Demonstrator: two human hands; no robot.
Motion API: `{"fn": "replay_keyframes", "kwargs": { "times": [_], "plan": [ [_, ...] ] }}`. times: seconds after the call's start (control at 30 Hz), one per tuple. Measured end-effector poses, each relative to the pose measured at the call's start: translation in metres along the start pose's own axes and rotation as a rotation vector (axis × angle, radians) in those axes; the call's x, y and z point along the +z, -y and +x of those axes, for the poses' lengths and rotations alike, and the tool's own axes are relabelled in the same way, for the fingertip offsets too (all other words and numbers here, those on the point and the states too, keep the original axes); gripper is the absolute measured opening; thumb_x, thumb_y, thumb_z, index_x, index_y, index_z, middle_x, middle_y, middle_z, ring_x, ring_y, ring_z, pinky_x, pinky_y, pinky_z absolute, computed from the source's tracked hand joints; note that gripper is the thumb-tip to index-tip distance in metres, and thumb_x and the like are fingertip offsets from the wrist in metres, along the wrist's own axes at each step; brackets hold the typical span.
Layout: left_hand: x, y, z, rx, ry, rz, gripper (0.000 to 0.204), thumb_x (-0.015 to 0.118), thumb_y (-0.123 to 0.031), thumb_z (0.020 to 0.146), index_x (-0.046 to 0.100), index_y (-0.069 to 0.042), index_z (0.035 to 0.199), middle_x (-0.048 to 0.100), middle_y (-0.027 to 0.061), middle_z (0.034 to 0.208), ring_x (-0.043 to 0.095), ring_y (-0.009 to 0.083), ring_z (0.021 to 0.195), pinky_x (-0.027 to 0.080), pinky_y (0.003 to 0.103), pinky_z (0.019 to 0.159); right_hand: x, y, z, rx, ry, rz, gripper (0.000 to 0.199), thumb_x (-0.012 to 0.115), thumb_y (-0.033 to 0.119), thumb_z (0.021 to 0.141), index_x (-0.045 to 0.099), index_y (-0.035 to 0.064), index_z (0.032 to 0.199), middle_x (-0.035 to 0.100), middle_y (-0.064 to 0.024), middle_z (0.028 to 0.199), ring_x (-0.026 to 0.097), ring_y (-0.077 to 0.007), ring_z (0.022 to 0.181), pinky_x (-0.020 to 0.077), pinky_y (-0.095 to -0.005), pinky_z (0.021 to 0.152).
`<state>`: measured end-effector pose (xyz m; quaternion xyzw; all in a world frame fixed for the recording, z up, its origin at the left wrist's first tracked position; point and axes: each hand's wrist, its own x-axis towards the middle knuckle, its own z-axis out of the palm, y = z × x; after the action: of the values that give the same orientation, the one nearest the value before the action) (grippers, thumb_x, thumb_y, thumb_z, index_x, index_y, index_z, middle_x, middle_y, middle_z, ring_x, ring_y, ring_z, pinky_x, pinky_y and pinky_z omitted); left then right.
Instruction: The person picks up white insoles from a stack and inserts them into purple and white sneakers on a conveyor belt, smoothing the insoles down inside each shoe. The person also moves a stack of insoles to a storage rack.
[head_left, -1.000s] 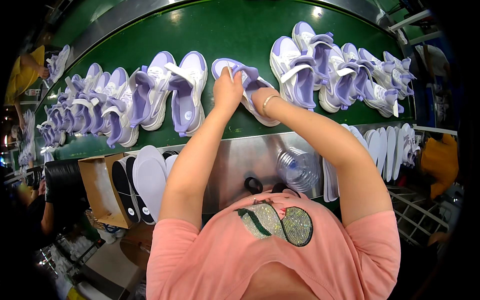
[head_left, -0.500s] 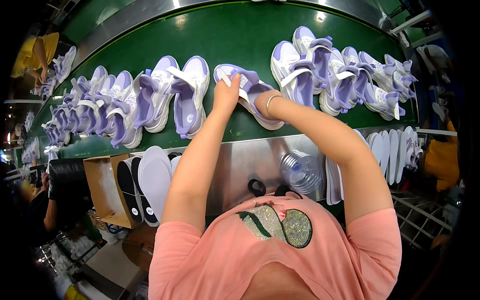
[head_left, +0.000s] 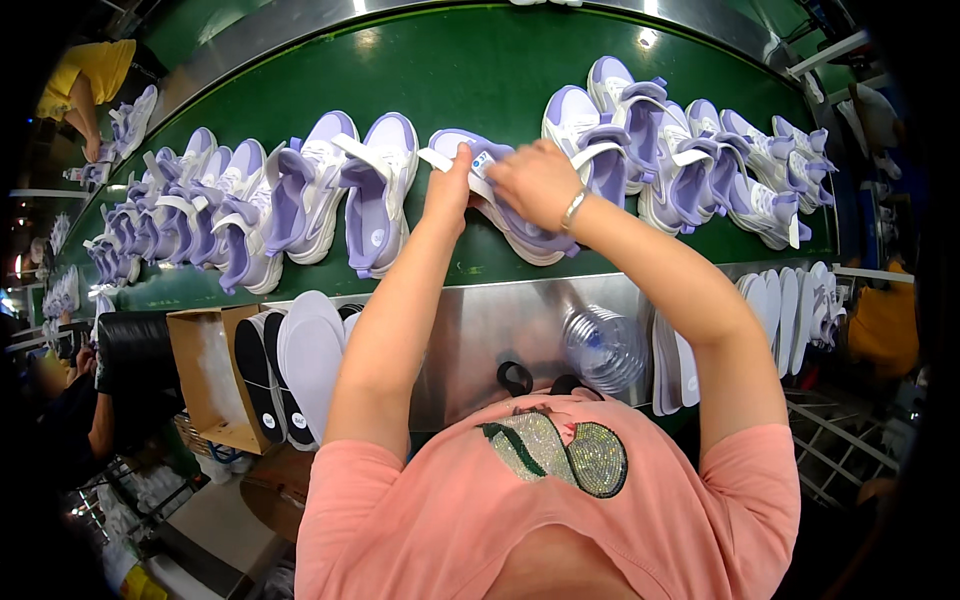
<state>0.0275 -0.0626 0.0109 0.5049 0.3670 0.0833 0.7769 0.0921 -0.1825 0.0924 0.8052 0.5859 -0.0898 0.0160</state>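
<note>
The left hand (head_left: 452,188) has its fingers grasping the near left side of a lavender-and-white sneaker (head_left: 522,232), which lies slantwise in the middle of the green counter (head_left: 480,70), toe to the far left and heel to the near right. The right hand (head_left: 540,183) is bent over that sneaker's tongue, its fingers blurred, so I cannot tell whether they grip it. Matching shoes stand on both sides, the nearest left shoe (head_left: 377,215) well apart from the held one.

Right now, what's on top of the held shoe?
Right hand over the shoe; left hand gripping beside the white strap. Label visible between them. Interior mostly covered by the right hand.
</note>
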Motion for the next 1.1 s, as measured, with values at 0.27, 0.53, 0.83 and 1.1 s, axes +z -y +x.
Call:
{"fn": "replay_keyframes", "kwargs": {
  "times": [0.27,0.53,0.83,1.1],
  "plan": [
    [0.001,-0.005,0.001,-0.045,-0.03,0.076,0.038,0.044,-0.045,0.084,0.051,-0.008,0.079,0.05,0.0016,0.062,0.047,0.0124,0.049,0.034,0.025,0.04,0.032,-0.022,0.024,-0.158,-0.419,-0.053,0.014,0.054,0.014,0.068,0.058,0.0114,0.081,0.053,-0.0017,0.079,0.051,-0.0192,0.079,0.0426,-0.0317,0.066],
    [0.028,0.022,-0.048,0.586,-0.221,0.713,0.08,0.07,-0.029,0.061,0.028,0.003,0.122,0.035,0.0232,0.117,0.034,0.0359,0.109,0.027,0.041,0.093,-0.016,-0.019,-0.1,-0.028,-0.382,0.796,0.011,0.055,0.008,0.075,0.059,0.0032,0.085,0.055,-0.0111,0.07,0.054,-0.0236,0.069,0.0435,-0.0308,0.065],
    [-0.021,-0.02,0.006,0.733,-0.49,1.169,0.055,0.044,0.007,0.065,0.035,-0.001,0.118,0.05,0.0179,0.11,0.05,0.0328,0.097,0.041,0.038,0.083,-0.001,0.029,-0.26,0.243,0.053,0.351,0.021,0.055,0.014,0.072,0.057,0.0109,0.093,0.053,-0.0045,0.084,0.053,-0.0248,0.07,0.0439,-0.0355,0.06],
    [0.036,-0.047,-0.027,1.191,-0.503,1.253,0.054,0.054,-0.011,0.065,0.039,-0.005,0.117,0.035,0.0165,0.121,0.029,0.0335,0.115,0.024,0.048,0.091,0.013,-0.031,-0.175,0.274,-0.515,0.222,0.038,0.059,0.019,0.072,0.05,0.0039,0.105,0.052,-0.0108,0.09,0.049,-0.0276,0.089,0.04,-0.0386,0.075]
  ]
}}
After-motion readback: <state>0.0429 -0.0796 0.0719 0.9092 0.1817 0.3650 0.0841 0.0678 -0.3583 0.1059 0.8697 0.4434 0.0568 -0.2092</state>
